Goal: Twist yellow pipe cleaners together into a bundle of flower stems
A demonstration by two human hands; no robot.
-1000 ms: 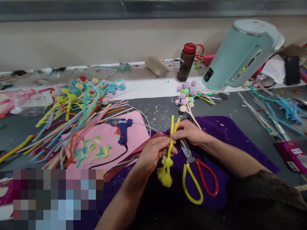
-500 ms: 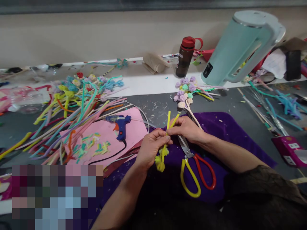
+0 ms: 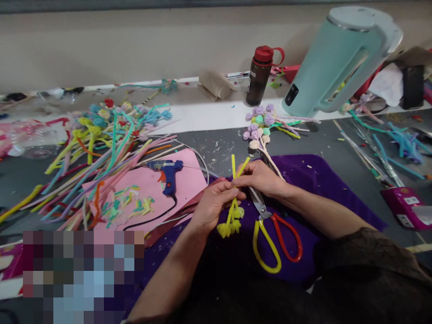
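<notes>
Between my two hands is a yellow pipe-cleaner flower sprig (image 3: 231, 225), its fuzzy blossoms hanging down and two bare stem ends sticking up. My left hand (image 3: 216, 200) pinches the stems around their middle. The fingers of my right hand (image 3: 258, 179) are closed on the stems just beside it, close to where the ends fork. Under my right hand lies a pair of scissors (image 3: 265, 213) with one yellow and one red handle, blades partly hidden by the hand. Beyond that hand rests a bunch of lilac, mint and cream pipe-cleaner flowers (image 3: 259, 121).
A blue glue gun (image 3: 171, 175) lies on a pink sheet (image 3: 191, 166) with cut scraps. Many coloured pipe cleaners (image 3: 111, 157) are heaped at left. A dark bottle (image 3: 259, 78) and a mint kettle (image 3: 327, 63) stand behind. Purple cloth (image 3: 324, 180) covers the near table.
The yellow blossoms below my left hand have swung and spread apart, more of them showing on the right. Both hands keep their pinch on the stems. The view has shifted slightly.
</notes>
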